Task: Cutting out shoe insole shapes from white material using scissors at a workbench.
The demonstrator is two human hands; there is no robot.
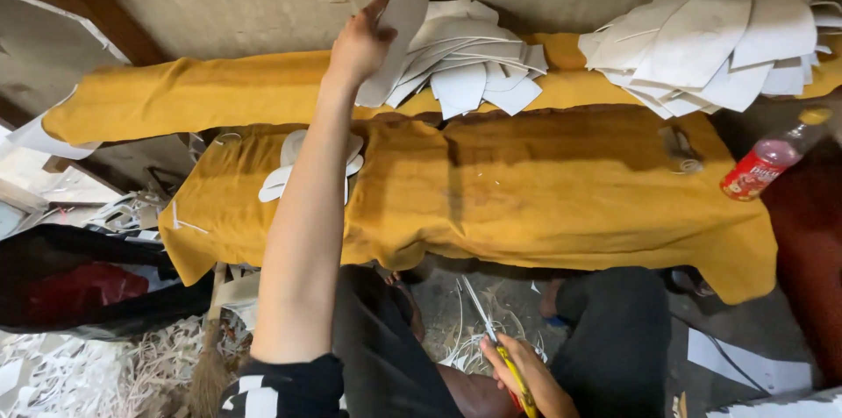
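Left hand [360, 42] gripped a white piece [399, 23]; right hand [517, 370] held scissors [500, 352].
Stacks [469, 63] lined the bench's [544, 190] far edge, bottle [770, 159] at right.

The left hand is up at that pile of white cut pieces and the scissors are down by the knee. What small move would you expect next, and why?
Probably the left hand draws the white piece it grips back from the middle stack toward the lap. The right hand holds the scissors low between the knees, far from the piece, and paper trimmings cover the floor there.
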